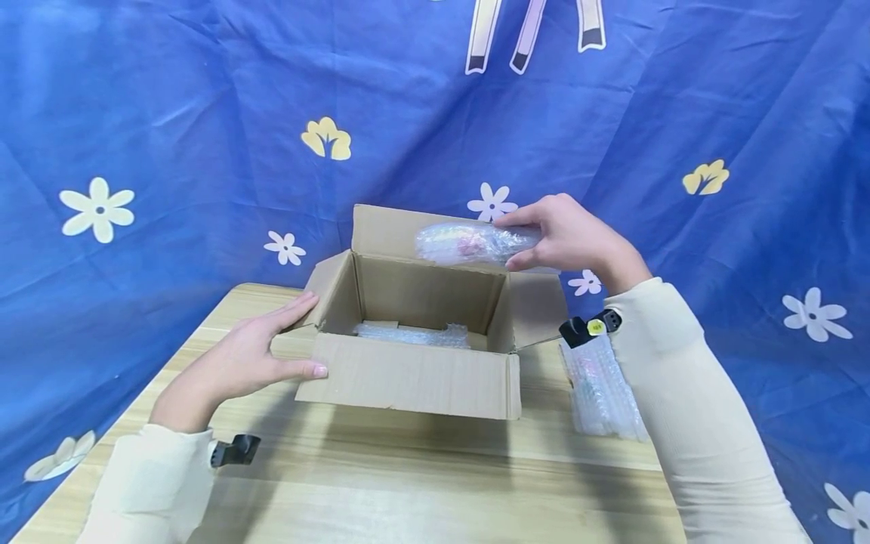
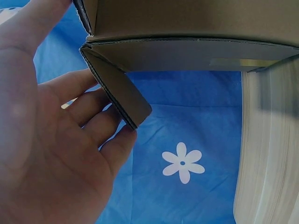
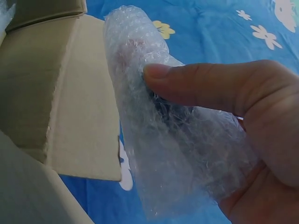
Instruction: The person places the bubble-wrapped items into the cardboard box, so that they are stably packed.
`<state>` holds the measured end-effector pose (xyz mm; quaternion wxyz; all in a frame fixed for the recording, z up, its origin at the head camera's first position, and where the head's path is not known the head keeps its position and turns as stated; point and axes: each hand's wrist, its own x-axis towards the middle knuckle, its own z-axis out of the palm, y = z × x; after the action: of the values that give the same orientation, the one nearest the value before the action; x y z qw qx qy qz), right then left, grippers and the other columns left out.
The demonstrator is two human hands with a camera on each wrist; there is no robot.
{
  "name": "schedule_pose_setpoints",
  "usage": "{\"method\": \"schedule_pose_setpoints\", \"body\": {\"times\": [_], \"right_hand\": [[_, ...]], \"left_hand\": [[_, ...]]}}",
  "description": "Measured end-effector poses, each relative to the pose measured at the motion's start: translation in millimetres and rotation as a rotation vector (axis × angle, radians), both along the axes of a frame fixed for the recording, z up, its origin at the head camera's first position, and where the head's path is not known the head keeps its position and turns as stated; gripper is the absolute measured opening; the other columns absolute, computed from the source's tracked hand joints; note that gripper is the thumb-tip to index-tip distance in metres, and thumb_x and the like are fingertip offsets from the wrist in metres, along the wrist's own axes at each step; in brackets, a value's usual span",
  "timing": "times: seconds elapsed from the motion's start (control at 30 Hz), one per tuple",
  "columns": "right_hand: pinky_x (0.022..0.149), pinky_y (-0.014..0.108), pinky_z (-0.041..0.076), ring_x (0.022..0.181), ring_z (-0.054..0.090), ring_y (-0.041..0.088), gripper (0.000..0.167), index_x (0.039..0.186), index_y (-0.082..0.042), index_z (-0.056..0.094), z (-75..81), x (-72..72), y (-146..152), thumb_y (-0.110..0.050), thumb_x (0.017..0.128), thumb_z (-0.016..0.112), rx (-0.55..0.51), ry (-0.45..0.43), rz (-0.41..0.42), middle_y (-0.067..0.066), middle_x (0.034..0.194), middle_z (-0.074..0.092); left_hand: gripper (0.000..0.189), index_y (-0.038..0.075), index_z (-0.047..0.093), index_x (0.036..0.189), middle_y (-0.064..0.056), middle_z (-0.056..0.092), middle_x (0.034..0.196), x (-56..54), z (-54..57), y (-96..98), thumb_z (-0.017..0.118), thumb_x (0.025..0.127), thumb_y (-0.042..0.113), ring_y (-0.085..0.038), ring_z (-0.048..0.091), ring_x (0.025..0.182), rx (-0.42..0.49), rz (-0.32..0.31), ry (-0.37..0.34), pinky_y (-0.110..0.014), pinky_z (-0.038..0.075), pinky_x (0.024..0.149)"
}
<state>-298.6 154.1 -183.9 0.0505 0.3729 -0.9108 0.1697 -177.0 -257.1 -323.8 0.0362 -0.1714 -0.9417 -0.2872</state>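
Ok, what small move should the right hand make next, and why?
I'd probably bring the bubble-wrapped bundle over the opening of the box: the right hand grips it beside an opened flap in the right wrist view, more bubble wrap lies inside, and the left hand touches the left flap.

**Blue Backdrop point(image 1: 204, 60), Tan Carton point(image 1: 421, 378)**

The backdrop I see is blue, printed with white flowers point(image 1: 501, 196) and yellow motifs point(image 1: 326, 130). Carton: plain tan. Bubble-wrapped bundle point(image 1: 462, 242): clear, pink showing through. Table point(image 1: 381, 483): pale wood grain. Sleeves point(image 1: 700, 408): cream. Wrist straps point(image 1: 576, 332): black.
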Motion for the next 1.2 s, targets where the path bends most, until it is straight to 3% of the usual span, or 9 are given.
{"method": "schedule_pose_setpoints", "body": {"times": [0.6,0.97,1.2], "right_hand": [[0.086,0.035,0.052,0.093,0.064,0.017,0.051,0.122,-0.005,0.073,-27.9,-28.4,-42,-0.012,0.073,0.088,0.040,-0.068,0.190,0.005,0.108,0.073],[0.084,0.033,0.052,0.093,0.063,0.015,0.051,0.124,-0.006,0.072,-40.9,-38.8,-70,-0.012,0.075,0.086,0.090,-0.185,0.220,0.003,0.111,0.072],[0.083,0.031,0.052,0.091,0.064,0.014,0.052,0.124,-0.007,0.072,-50.9,-44.1,-86,-0.016,0.075,0.087,0.146,-0.174,0.242,0.002,0.112,0.073]], "left_hand": [[0.108,0.012,0.029,0.159,-0.016,0.027,0.161,1.7,1.2,-2.9,0.082,0.076,0.056,-0.043,0.028,0.143,-0.006,0.007,0.006,-0.064,0.028,0.109],[0.108,0.013,0.030,0.159,-0.015,0.026,0.161,1.9,1.4,0.0,0.081,0.075,0.058,-0.041,0.028,0.144,-0.010,0.008,0.000,-0.063,0.028,0.110],[0.108,0.012,0.029,0.159,-0.014,0.026,0.161,2.0,1.8,0.7,0.081,0.076,0.059,-0.041,0.027,0.144,-0.010,0.007,-0.003,-0.063,0.028,0.110]]}}
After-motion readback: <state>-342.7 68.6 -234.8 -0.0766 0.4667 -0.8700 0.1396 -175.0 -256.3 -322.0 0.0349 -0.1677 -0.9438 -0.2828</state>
